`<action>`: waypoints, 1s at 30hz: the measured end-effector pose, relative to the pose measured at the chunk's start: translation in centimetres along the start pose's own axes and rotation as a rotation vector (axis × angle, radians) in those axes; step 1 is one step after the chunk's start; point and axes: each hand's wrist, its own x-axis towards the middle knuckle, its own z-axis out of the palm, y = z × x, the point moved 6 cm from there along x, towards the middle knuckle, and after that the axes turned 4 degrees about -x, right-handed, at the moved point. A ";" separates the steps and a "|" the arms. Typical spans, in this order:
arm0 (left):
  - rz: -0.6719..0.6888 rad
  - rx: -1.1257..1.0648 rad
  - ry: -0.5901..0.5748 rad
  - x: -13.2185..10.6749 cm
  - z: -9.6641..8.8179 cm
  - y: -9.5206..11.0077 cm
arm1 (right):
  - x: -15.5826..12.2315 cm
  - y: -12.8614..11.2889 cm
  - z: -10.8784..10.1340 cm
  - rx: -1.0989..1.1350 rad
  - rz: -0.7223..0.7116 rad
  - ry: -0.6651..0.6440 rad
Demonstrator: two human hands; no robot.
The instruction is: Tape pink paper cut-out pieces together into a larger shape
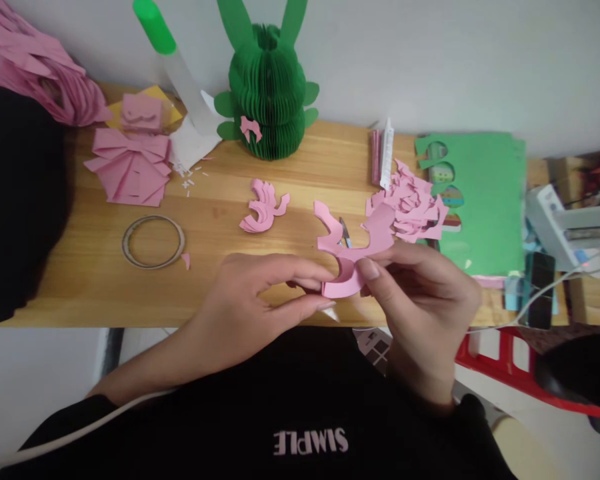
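Both my hands meet over the front edge of the wooden table [215, 200], pinching one stack of pink paper cut-outs [353, 250] shaped like a curved bow. My left hand [260, 293] grips its lower left end with thumb and fingers closed. My right hand [420, 300] pinches the lower right part, thumb on top. The tip of a pair of scissors [345, 235] shows just behind the paper. A smaller pile of similar pink cut-outs [264, 208] lies on the table behind my left hand.
A green honeycomb-paper figure [269, 90] with a pink bow stands at the back. Pink scraps [413, 203] and green card sheets [485, 200] lie right, a tape ring [153, 241] and folded pink paper [130, 167] left. A clear tube with a green cap [177, 73] leans back left.
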 end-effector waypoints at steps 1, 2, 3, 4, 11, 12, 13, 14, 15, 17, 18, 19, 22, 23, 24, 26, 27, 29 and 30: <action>-0.005 0.005 0.001 0.0 0.0 0.0 | 0.0 0.0 0.0 -0.004 0.000 -0.003; -0.013 0.009 0.003 -0.1 0.0 0.0 | 0.0 0.0 0.0 -0.011 0.001 -0.004; -0.020 0.012 0.003 -0.1 0.1 0.0 | 0.0 0.0 0.0 -0.020 0.001 -0.005; -0.023 0.014 0.001 -0.2 0.1 0.0 | -0.1 0.0 0.0 -0.030 -0.001 -0.003; -0.001 0.019 -0.014 -0.1 0.1 0.1 | -0.1 -0.2 0.0 -0.046 -0.024 0.001; -0.002 0.024 -0.019 -0.1 0.2 0.2 | -0.1 -0.2 0.0 -0.042 -0.029 -0.002; -0.004 0.028 -0.019 -0.2 0.2 0.2 | -0.1 -0.3 0.0 -0.040 -0.034 -0.003; -0.006 0.033 -0.017 -0.2 0.1 0.2 | -0.1 -0.3 0.1 -0.038 -0.037 -0.004; -0.011 0.038 -0.016 -0.2 0.1 0.2 | -0.1 -0.3 0.1 -0.036 -0.038 -0.001; -0.020 0.043 -0.018 -0.2 0.2 0.1 | -0.2 -0.3 0.0 -0.034 -0.041 0.008; -0.026 0.042 -0.022 -0.3 0.2 0.1 | -0.2 -0.3 0.0 -0.035 -0.042 0.011; -0.033 0.040 -0.025 -0.3 0.2 0.1 | -0.2 -0.3 0.0 -0.040 -0.042 0.014; -0.030 0.028 -0.028 -0.2 0.2 0.2 | -0.3 -0.3 0.0 -0.065 -0.038 0.011; -0.020 0.021 -0.025 -0.2 0.2 0.2 | -0.3 -0.3 0.0 -0.071 -0.034 0.011; -0.009 0.014 -0.024 -0.2 0.2 0.3 | -0.3 -0.2 0.0 -0.073 -0.031 0.011; 0.009 0.000 -0.017 -0.3 0.2 0.5 | -0.4 -0.3 0.0 -0.067 -0.029 0.009; 0.014 -0.005 -0.011 -0.3 0.2 0.5 | -0.4 -0.3 0.0 -0.062 -0.029 0.010; 0.014 -0.008 -0.003 -0.4 0.2 0.6 | -0.4 -0.4 0.0 -0.051 -0.033 0.009; 0.009 -0.006 0.001 -0.5 0.2 0.6 | -0.4 -0.4 0.0 -0.048 -0.032 0.009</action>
